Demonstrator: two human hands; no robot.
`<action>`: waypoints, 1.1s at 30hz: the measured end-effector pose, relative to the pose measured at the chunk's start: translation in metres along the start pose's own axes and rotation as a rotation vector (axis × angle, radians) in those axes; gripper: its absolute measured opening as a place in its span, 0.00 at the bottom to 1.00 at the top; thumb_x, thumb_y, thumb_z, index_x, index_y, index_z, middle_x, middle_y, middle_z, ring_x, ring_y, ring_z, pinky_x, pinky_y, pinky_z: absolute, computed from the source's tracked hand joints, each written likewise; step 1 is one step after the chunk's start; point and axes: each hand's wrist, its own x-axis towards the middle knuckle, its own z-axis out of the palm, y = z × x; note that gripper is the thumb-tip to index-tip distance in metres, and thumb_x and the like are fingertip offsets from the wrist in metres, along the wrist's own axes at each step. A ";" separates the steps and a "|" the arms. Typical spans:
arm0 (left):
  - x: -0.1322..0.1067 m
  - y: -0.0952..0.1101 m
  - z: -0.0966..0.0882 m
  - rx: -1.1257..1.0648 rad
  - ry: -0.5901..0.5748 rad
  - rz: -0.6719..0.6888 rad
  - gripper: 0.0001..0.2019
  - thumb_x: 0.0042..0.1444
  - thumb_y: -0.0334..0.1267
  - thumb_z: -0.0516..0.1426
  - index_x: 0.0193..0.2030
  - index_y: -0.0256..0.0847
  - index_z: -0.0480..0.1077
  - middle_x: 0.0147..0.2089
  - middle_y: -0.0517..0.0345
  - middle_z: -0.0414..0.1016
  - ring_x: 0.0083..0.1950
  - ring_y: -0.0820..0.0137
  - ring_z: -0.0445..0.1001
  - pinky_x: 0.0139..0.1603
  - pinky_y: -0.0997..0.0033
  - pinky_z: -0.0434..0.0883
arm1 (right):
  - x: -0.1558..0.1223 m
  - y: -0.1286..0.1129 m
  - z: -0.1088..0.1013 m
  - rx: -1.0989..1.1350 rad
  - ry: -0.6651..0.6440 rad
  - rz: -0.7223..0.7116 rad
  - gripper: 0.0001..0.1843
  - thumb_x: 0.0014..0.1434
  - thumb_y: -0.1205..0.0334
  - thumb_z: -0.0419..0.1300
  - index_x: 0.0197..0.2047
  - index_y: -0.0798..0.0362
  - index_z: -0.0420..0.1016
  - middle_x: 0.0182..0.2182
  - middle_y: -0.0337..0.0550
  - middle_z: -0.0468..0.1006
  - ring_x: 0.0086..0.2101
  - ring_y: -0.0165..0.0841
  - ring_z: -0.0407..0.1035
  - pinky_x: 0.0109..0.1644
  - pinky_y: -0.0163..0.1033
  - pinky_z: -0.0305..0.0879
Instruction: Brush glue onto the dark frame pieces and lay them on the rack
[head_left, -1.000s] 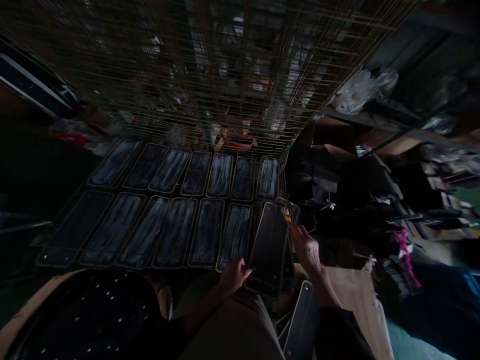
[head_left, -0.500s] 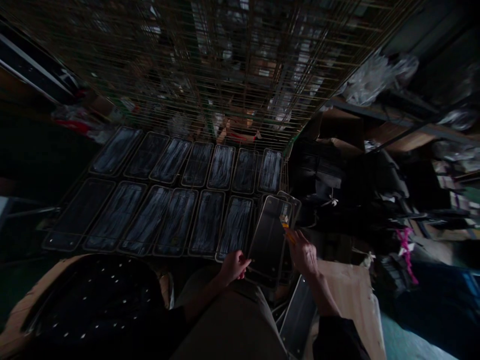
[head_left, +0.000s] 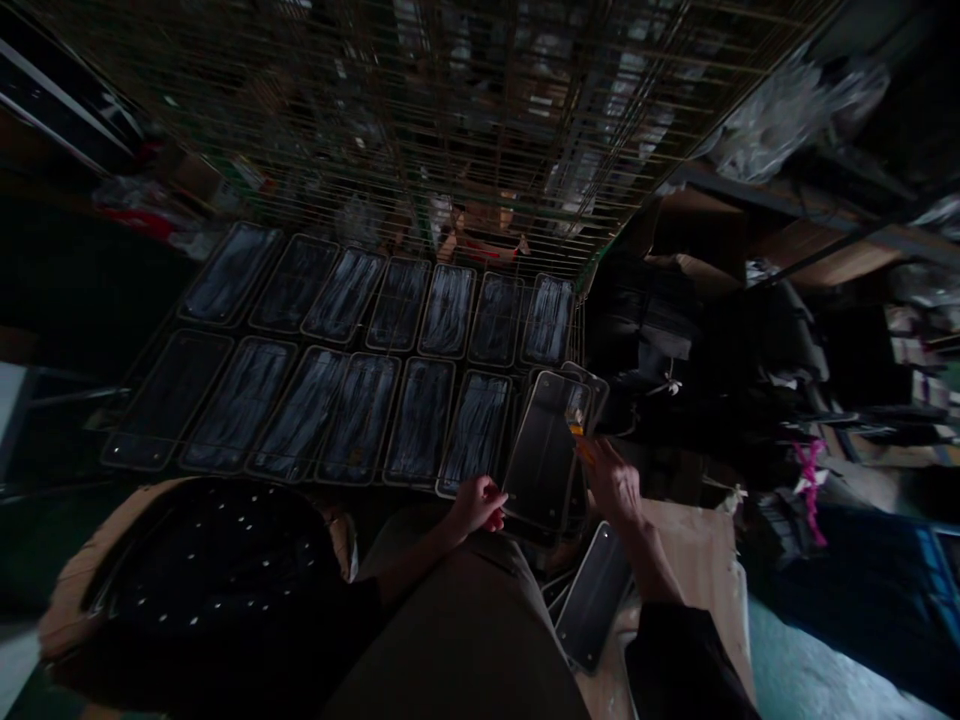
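Observation:
A dark rectangular panel [head_left: 538,460] with rounded corners and a pale rim lies tilted in front of me, over another similar panel [head_left: 598,392]. My right hand [head_left: 615,485] is closed around the handle of a paintbrush [head_left: 577,428], yellow with pale bristles. The bristles are at the panel's upper right part, beside a faint light patch. At the panel's lower left corner, my left hand [head_left: 478,505] is closed, thumb and finger pinching the edge. Just left of it is a panel with whitish streaks [head_left: 475,430].
Two rows of streaked panels [head_left: 360,410] extend leftward on a wire surface. Behind rises a wire cage [head_left: 450,120] of clutter. A box [head_left: 217,555] with black, dotted contents stands lower left. Another dark panel [head_left: 596,600] leans over a wooden board [head_left: 694,560] at right.
The whole view has shifted, so the panels appear higher in the picture. Both hands keep nearly the same places relative to the panel, and the brush stays near its upper right part.

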 end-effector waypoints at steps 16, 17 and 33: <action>-0.004 0.001 0.003 -0.180 0.003 -0.076 0.13 0.56 0.40 0.62 0.33 0.36 0.62 0.19 0.60 0.72 0.17 0.72 0.74 0.18 0.77 0.71 | -0.063 -0.038 -0.042 0.369 -0.267 0.063 0.15 0.69 0.55 0.49 0.53 0.46 0.73 0.41 0.43 0.81 0.37 0.34 0.76 0.36 0.36 0.70; -0.004 0.000 0.003 -0.184 -0.003 -0.065 0.13 0.55 0.40 0.62 0.33 0.36 0.62 0.19 0.60 0.73 0.17 0.72 0.74 0.17 0.77 0.71 | -0.048 -0.030 -0.040 0.372 -0.206 0.082 0.15 0.69 0.54 0.50 0.53 0.46 0.73 0.42 0.42 0.80 0.38 0.34 0.76 0.38 0.37 0.70; -0.005 -0.002 0.002 -0.231 -0.020 -0.053 0.12 0.55 0.39 0.62 0.35 0.36 0.63 0.19 0.62 0.73 0.18 0.73 0.74 0.19 0.78 0.71 | -0.021 -0.032 -0.002 0.095 -0.120 -0.028 0.18 0.69 0.60 0.46 0.57 0.48 0.71 0.39 0.45 0.79 0.34 0.34 0.74 0.29 0.35 0.62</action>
